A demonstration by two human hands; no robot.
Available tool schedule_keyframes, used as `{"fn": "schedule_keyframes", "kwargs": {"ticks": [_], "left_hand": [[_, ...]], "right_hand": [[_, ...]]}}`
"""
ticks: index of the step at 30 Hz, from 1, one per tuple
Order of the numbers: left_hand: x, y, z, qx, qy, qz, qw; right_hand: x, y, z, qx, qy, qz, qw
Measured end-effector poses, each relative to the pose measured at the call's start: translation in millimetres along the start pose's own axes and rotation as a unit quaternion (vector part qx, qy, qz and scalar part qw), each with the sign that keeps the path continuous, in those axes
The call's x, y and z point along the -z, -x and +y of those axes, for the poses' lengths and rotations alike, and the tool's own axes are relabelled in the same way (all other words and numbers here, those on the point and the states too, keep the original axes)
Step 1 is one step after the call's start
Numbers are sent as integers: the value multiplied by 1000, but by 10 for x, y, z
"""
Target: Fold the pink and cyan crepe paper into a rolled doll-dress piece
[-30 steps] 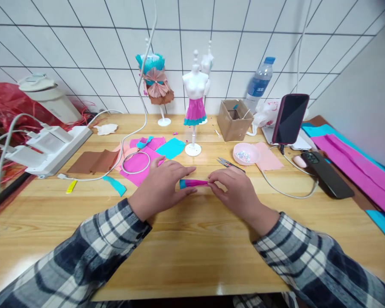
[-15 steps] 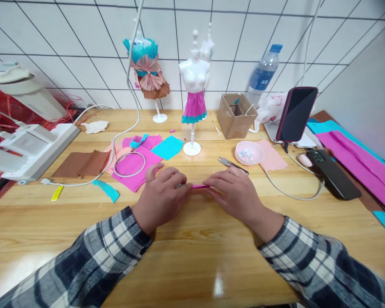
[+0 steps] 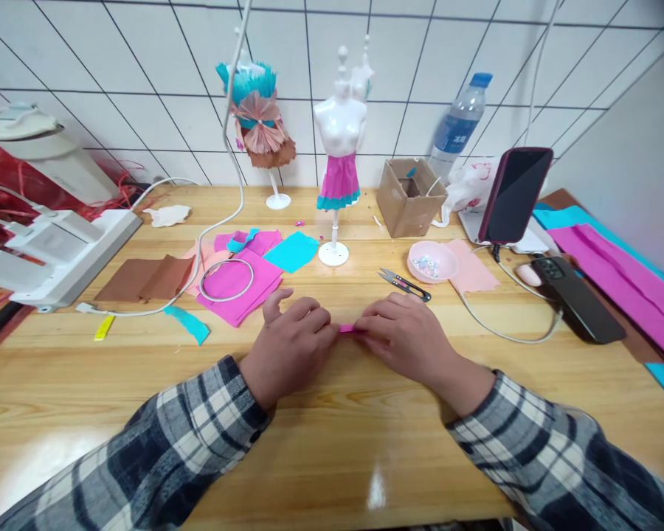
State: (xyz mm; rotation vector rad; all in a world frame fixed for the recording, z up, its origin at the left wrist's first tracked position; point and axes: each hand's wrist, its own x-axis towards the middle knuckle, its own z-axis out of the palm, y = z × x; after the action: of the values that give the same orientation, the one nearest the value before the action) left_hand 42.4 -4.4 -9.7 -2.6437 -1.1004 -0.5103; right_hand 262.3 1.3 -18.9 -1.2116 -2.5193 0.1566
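A narrow magenta strip [image 3: 347, 329] spans the small gap between my two hands, low over the wooden table. My left hand [image 3: 294, 345] pinches its left end, and my right hand [image 3: 406, 335] has its right end between the fingers. Most of the strip is hidden by the fingers. Just beyond my right hand lie small black-handled snips [image 3: 405, 285]. Behind the hands stands a white mannequin [image 3: 340, 122] in a magenta skirt with a turquoise hem [image 3: 339, 181].
Magenta sheets [image 3: 243, 291], a turquoise piece [image 3: 292, 252] and brown paper [image 3: 138, 279] lie left. A pink bowl [image 3: 432, 262] of beads, a cardboard box [image 3: 410, 199], a bottle [image 3: 460, 125] and two phones [image 3: 514, 195] stand or lie right. A white cable [image 3: 240, 173] hangs in front.
Both hands have come slightly closer together, so less of the magenta strip shows between them. The camera view has shifted a little.
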Motion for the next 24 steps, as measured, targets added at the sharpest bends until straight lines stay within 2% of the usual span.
{"fn": "schedule_keyframes", "kwargs": {"ticks": [7,13,19,24], "left_hand": [[-25,9,13,11,21,-44,999],[-15,-10,6,27,50,-51,997],[-1,-13,-36,69,119,-89,986],[-40,-3,-72,100,150,-97,979]], "right_hand": [[-9,4,-10,-9,25,-50,998],[7,1,-21,-17,21,-56,998],[-6,-24,-17,-27,9,-62,998],[-5,-35,-13,-19,44,-79,996]]}}
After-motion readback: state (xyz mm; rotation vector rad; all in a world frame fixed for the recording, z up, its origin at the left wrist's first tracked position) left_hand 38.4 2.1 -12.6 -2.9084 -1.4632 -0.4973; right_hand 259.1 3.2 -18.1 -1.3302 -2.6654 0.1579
